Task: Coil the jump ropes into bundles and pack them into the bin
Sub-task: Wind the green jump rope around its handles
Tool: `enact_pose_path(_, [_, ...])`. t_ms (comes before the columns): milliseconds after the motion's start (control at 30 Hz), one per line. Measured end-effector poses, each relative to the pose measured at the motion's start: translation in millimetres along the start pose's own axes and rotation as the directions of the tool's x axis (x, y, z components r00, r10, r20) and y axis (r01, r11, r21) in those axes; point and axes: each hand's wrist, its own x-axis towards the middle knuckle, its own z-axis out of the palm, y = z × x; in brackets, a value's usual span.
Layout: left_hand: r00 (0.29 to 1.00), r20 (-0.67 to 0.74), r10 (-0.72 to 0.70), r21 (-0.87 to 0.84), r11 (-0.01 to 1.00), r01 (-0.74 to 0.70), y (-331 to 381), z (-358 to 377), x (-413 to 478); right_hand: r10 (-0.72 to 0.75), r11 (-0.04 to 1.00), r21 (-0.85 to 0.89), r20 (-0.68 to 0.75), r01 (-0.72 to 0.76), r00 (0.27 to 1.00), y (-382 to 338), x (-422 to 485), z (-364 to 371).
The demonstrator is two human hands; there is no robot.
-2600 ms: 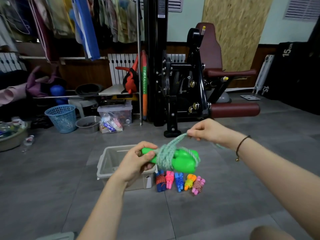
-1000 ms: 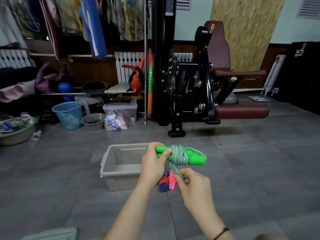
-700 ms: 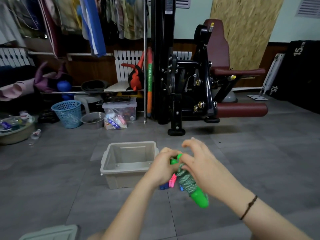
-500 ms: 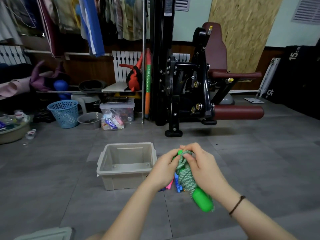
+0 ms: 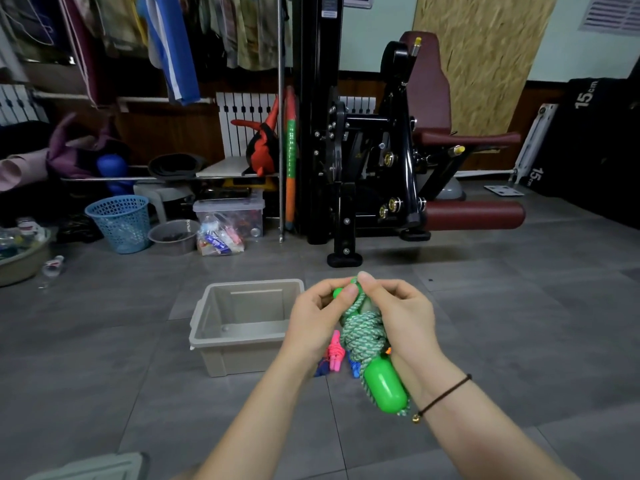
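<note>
Left hand [image 5: 311, 325] and right hand [image 5: 407, 320] pinch the nearly coiled green rope [image 5: 363, 336] in the air beside the bin [image 5: 235, 342], which looks empty; other bundles [image 5: 334, 355] lie unpacked on the floor.

bin [image 5: 239, 358] top open, just left of hands [image 5: 311, 323] | coiled bundles [image 5: 334, 356] on floor beside bin, beneath hands

two hands showed: one left hand [image 5: 311, 323], one right hand [image 5: 405, 320]. there was one green rope [image 5: 363, 336]. behind it lay one pink rope [image 5: 335, 353] and two bits of blue rope [image 5: 354, 366]; the hands hid the rest, so that count stayed unsure. one bin [image 5: 242, 358], one lid [image 5: 90, 467], one blue basket [image 5: 119, 223], one bowl [image 5: 173, 237], one clear box [image 5: 230, 216], one gym machine [image 5: 363, 161], one bracelet [image 5: 446, 393].
</note>
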Motion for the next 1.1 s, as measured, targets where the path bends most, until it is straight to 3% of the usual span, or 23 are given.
enact_pose_path(133, [0.993,-0.099,0.065,0.225,0.974,-0.042,-4.6,3.3,-2.9,-0.009,0.999,0.03,-0.078,0.012,0.997,9.8,-2.0,7.4])
enact_pose_path(367, [0.979,-0.203,0.022,0.08,0.997,-0.006,1.7,6.7,-1.1,0.061,0.982,0.182,-0.036,-0.054,0.997,12.2,0.6,12.2])
enact_pose_path(633, [0.981,-0.136,0.138,0.149,0.982,-0.118,6.8,5.1,6.2,0.043,0.976,0.215,0.012,-0.044,0.999,4.7,4.9,12.2])
enact_pose_path(733, [0.968,-0.168,0.185,0.158,0.975,-0.158,9.3,3.4,5.8,-0.061,0.989,0.136,0.052,0.053,0.997,3.0,3.5,12.3])
enact_pose_path(833, [0.924,-0.304,0.234,0.137,0.97,-0.201,12.9,-0.6,9.5,-0.14,0.971,-0.179,0.128,0.161,0.982,6.0,5.1,0.1])
enact_pose_path(900, [0.884,-0.408,0.23,0.073,0.973,-0.219,15.2,-2.8,13.5,0.002,0.937,-0.346,0.154,0.052,0.988,11.0,3.4,-10.7])
enact_pose_path(1000, [0.907,-0.369,0.203,0.015,0.977,-0.212,14.5,-1.6,12.9,0.381,0.908,-0.249,0.158,-0.337,0.911,16.3,-0.9,-16.5])
enact_pose_path(1033, [0.921,-0.336,0.196,0.04,0.98,-0.194,13.0,-1.2,11.6,0.394,0.907,-0.223,0.148,-0.357,0.907,15.2,-2.9,-16.0])
enact_pose_path(1100, [0.933,-0.293,0.21,0.204,0.967,-0.154,9.0,-4.3,9.6,0.282,0.923,-0.29,0.06,-0.254,0.958,15.5,0.8,-16.2])
